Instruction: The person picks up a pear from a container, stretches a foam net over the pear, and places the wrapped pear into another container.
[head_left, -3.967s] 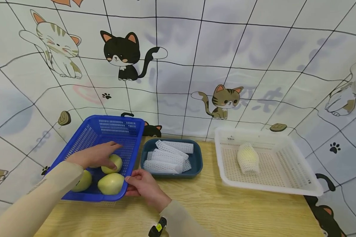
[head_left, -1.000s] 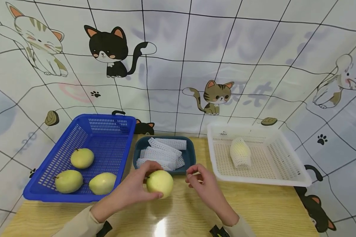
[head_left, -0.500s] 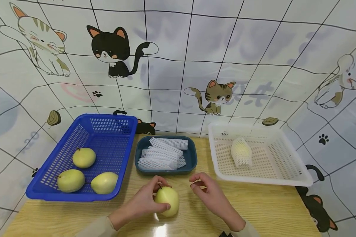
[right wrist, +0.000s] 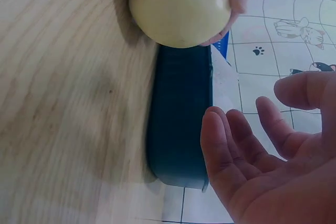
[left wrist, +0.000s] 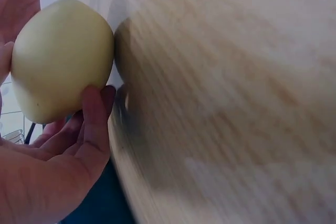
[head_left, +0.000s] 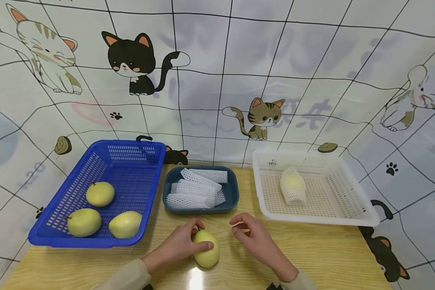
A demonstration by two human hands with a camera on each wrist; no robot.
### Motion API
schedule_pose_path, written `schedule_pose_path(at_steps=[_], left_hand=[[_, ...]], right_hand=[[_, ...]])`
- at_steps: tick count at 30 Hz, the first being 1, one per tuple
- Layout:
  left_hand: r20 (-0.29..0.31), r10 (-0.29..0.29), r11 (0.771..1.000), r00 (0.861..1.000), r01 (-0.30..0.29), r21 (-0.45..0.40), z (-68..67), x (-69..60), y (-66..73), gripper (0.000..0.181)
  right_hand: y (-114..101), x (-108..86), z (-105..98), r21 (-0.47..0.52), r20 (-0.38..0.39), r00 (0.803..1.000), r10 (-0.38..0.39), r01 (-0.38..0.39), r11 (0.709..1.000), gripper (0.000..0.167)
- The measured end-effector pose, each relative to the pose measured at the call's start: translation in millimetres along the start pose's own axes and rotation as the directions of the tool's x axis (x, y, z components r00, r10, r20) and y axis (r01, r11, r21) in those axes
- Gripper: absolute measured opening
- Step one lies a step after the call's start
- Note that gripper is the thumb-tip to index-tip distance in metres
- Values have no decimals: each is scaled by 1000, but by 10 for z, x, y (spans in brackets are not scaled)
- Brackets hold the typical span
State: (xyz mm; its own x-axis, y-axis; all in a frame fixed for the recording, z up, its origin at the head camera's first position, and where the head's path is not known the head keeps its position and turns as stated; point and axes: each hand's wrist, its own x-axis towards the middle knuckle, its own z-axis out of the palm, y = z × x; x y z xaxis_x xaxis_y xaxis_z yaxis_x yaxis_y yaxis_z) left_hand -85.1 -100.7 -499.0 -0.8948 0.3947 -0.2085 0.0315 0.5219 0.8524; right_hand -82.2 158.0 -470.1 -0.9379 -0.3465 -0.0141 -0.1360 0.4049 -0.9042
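At lower centre, the pear [head_left: 209,253] is gripped by the left hand [head_left: 181,245]; the right hand [head_left: 254,242], near it, is held empty, loosely bent. Wrapping is apparently being prepared; a net [head_left: 188,201] from the mid-frame tray [head_left: 232,194] seems called for next.

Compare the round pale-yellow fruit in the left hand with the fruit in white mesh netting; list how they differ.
The round pale-yellow fruit is bare; the fruit in white mesh netting is covered. The bare one is gripped by the left hand; the netted one lies untouched in the white plastic basket. Both look yellowish.
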Motion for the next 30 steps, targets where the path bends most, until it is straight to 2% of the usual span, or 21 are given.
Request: schedule_pose_path(at_steps=[4, 8, 13, 18, 24, 30], left_hand=[[-12, 3, 998, 1000, -2, 63, -21, 38, 12, 55], [-33, 23, 996, 999, -20, 82, -27, 80, 14, 56], [-80, 46, 998, 996, -42, 50, -2, 112, -14, 64], [-120, 65, 998, 991, -67, -11, 21, 126, -35, 60], [-130, 60, 992, 990, -73, -102, -1, 117, -133, 58], [-128, 48, 994, 991, -60, -96, -77, 24, -205, 63]], right_hand=[[37, 11, 33, -19, 61, 998, 18, -17, 1000, 15], [78, 13, 83, -33, 132, 991, 18, -14, 999, 20], [117, 13, 151, -44, 178, 984, 15, -7, 999, 32], [146, 31, 206, -24, 208, 977, 46, -42, 999, 42], [140, 39, 285, 13, 212, 976, 58, -63, 998, 44], [134, 54, 350, -2, 232, 971, 60, -62, 998, 42]])
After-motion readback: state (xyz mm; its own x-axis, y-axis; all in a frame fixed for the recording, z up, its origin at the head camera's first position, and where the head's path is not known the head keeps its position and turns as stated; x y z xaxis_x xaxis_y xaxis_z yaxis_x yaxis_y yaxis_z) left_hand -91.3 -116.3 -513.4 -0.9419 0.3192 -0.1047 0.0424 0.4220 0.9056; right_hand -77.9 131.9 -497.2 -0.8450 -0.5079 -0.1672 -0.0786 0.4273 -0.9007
